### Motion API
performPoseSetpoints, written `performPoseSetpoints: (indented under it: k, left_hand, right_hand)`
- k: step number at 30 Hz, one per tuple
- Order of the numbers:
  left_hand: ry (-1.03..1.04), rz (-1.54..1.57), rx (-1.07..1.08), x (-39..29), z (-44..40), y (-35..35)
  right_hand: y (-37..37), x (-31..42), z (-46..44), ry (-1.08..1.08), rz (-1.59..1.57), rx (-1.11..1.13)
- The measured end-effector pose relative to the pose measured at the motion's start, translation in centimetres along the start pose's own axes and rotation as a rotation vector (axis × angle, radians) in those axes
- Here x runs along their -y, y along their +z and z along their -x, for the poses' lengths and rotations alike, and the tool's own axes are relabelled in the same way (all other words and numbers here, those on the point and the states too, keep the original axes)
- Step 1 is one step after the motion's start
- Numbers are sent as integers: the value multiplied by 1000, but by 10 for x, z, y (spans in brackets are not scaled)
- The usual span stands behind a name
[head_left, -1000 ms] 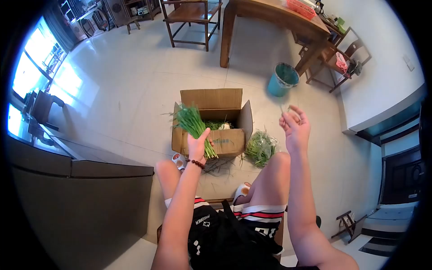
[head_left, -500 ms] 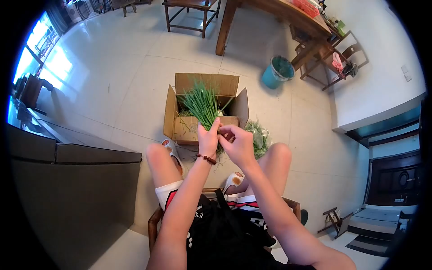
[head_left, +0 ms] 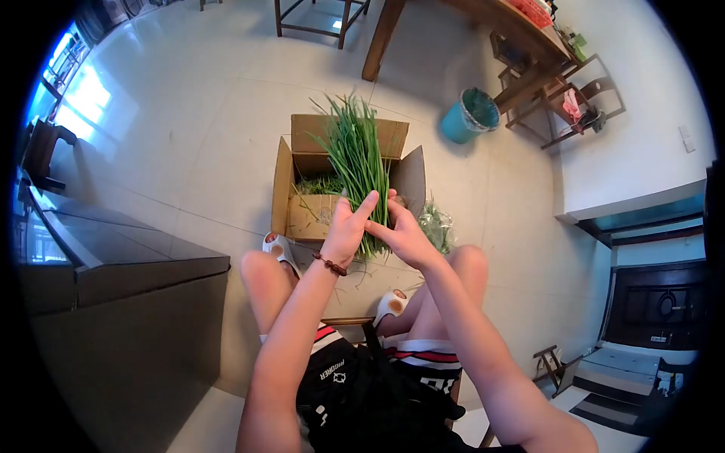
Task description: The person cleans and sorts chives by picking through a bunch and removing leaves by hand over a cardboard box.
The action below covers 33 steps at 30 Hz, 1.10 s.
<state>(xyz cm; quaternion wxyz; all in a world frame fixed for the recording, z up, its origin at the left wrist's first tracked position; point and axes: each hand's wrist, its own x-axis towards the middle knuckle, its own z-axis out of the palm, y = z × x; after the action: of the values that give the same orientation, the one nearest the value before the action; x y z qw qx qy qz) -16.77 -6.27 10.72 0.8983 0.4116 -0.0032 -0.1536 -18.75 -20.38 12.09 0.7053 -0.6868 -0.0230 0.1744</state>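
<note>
A bunch of long green chives (head_left: 358,151) stands up between my hands, its tips pointing away from me. My left hand (head_left: 348,228) grips the lower part from the left, thumb lying across the stalks. From the right, my right hand (head_left: 402,232) wraps the same bunch, its thumb near the left one. Behind and beneath the bunch is an open cardboard box (head_left: 308,217) with its flaps up. Loose greens (head_left: 320,184) lie inside it on the left. The stalk ends show below my hands.
A clear plastic bag with greens (head_left: 436,226) lies right of the box. A blue bin (head_left: 458,128) with a liner stands farther back, near a wooden table (head_left: 382,45). A dark cabinet (head_left: 136,302) is at my left. Bits of stalk lie on the floor.
The bunch has come up higher and more upright. My right hand has gone from fingertips at the stalks to holding the bunch's right side. The view has shifted slightly.
</note>
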Motion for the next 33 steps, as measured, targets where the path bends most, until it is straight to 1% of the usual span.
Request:
performPoseSetpoints:
  k: [1, 5, 7, 9, 11, 14, 15, 16, 18, 22, 25, 28, 31, 33]
  left_hand:
    - [-9, -2, -3, 1, -7, -5]
    - [-10, -33, 67, -1, -44, -27]
    - [-79, -22, 39, -5, -65, -32]
    - [-78, -1, 55, -4, -84, -40]
    - [-108, 3, 51, 6, -102, -53]
    - [-107, 11, 31, 15, -120, -55]
    - [-94, -10, 33, 18, -123, -55]
    - [-134, -16, 37, 15, -127, -54]
    - [-133, -27, 12, 15, -132, -49]
    - [-109, -47, -29, 22, -141, -55]
    - [-80, -33, -92, 21, -144, -54]
    - [-32, -69, -77, 19, -143, -53]
    - [-32, -110, -94, 18, -143, -53]
    - [-33, -112, -104, 19, -143, -53]
  right_hand:
    - [-1, -4, -9, -42, 18, 13]
    - [-12, -14, -49, -51, 18, -19]
    - [-22, -21, -73, -33, -66, -33]
    - [-30, -28, -89, -42, -107, -48]
    - [-40, -35, -102, 29, -259, -73]
    - [-46, -37, -114, 41, -263, -125]
    - [-48, -40, -115, 38, -247, -163]
    - [-50, -40, -116, 51, -252, -172]
    - [-56, -38, -123, -7, -221, -171]
    - [-58, -45, -134, 2, -211, -144]
    - [-53, -40, -135, 35, -276, -186]
    - [-50, -41, -136, 5, -263, -211]
    - [-48, -41, -136, -25, -290, -235]
    - [-51, -42, -135, -67, -217, -273]
